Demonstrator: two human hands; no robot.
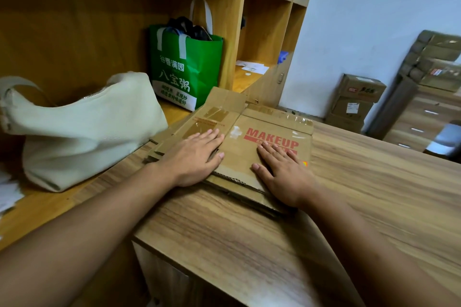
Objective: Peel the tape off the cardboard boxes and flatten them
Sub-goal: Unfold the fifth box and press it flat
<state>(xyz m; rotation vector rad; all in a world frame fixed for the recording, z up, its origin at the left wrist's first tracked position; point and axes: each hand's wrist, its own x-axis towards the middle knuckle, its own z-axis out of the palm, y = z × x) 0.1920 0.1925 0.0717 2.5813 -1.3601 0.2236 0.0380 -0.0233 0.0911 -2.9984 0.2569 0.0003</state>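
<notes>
1. Left hand (197, 154) is lying flat, fingers straight and close together, palm pressing down on the left part of the flattened cardboard box (264, 122).
2. Right hand (284, 172) is pressing flat too, fingers slightly spread, tips touching the red MAKEUP print (272, 137).
3. The box is sitting on a stack of flattened cardboard (239, 188) at the tabletop's (374, 194) far left corner, poking over the left edge.
4. Brown tape patches (216, 113) are sticking to the flap just past the left fingertips.
5. Off the left edge, a white handbag (87, 127) and a green tote bag (184, 67) are sitting on the shelf (45, 207).
6. Past the far edge, more boxes (356, 102) are sitting stacked by the wall.
</notes>
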